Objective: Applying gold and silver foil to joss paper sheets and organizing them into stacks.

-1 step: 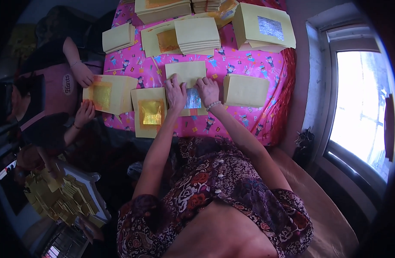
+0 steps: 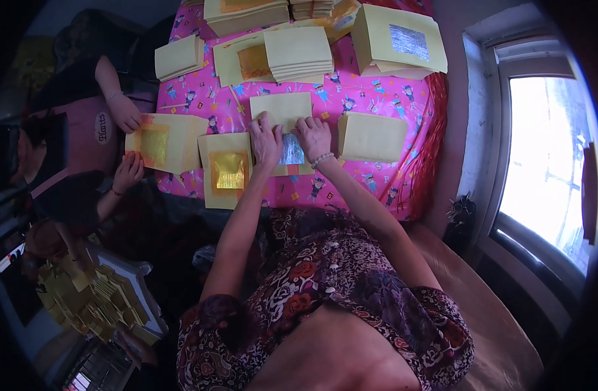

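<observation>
In front of me a pale yellow paper sheet (image 2: pixel 280 109) lies on the table, with a silver foil square (image 2: pixel 291 152) on its nearer part. My left hand (image 2: pixel 266 143) is closed at the paper's left side, its fingertips on the plain upper part. At the right side, my right hand (image 2: pixel 314 138) has its bent fingers on the same paper, beside the foil. The thumbs are close together near the middle; whether they grip a fold there is partly hidden. Left of my hands lies a yellow paper (image 2: pixel 211 195) with a gold foil square (image 2: pixel 231 171).
A stack of yellow paper (image 2: pixel 372 138) lies right of my hands. Farther back are more paper stacks (image 2: pixel 300 52) and a silver-foiled pile (image 2: pixel 364 39) on the pink patterned tablecloth (image 2: pixel 325 189). At left, a co-worker's hands (image 2: pixel 126 173) touch gold-foiled paper (image 2: pixel 178 143). Red strands (image 2: pixel 429 143) hang at the right edge.
</observation>
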Motion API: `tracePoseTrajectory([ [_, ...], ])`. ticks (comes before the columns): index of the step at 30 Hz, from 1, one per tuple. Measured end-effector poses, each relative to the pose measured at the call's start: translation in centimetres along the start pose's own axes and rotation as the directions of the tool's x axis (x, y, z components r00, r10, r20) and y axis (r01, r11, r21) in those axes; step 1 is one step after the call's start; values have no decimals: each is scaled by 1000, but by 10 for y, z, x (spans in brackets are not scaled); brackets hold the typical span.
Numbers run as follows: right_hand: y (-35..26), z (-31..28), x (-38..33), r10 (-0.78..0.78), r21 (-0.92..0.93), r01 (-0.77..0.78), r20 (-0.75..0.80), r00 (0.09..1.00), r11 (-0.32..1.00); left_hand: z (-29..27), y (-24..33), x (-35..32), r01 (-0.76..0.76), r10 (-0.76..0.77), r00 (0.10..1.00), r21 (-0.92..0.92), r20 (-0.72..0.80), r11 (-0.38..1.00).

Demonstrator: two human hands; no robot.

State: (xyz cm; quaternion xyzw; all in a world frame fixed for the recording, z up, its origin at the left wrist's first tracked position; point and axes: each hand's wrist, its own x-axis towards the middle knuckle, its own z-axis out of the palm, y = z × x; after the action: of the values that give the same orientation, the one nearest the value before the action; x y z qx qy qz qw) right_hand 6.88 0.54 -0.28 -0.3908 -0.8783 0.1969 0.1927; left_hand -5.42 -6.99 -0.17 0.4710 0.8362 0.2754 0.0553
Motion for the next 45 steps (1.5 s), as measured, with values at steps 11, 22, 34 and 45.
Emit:
tracePoseTrajectory([
  [11, -5, 9, 7, 30, 77, -37, 85, 996, 996, -8, -15, -5, 11, -19, 1000, -324, -21, 946],
  [22, -14, 4, 20, 75, 19, -78, 125, 989, 997, -15, -30, -3, 87, -83, 996, -325, 25, 942],
  [34, -13, -3, 29, 116, -33, -111, 255, 960, 993, -13, -32, 0, 113, -96, 993, -335, 67, 935],
  [45, -5, 2, 31, 132, 35, -149, 303, 944, 988, -7, -33, 1, 65, -66, 998, -291, 9, 955],
])
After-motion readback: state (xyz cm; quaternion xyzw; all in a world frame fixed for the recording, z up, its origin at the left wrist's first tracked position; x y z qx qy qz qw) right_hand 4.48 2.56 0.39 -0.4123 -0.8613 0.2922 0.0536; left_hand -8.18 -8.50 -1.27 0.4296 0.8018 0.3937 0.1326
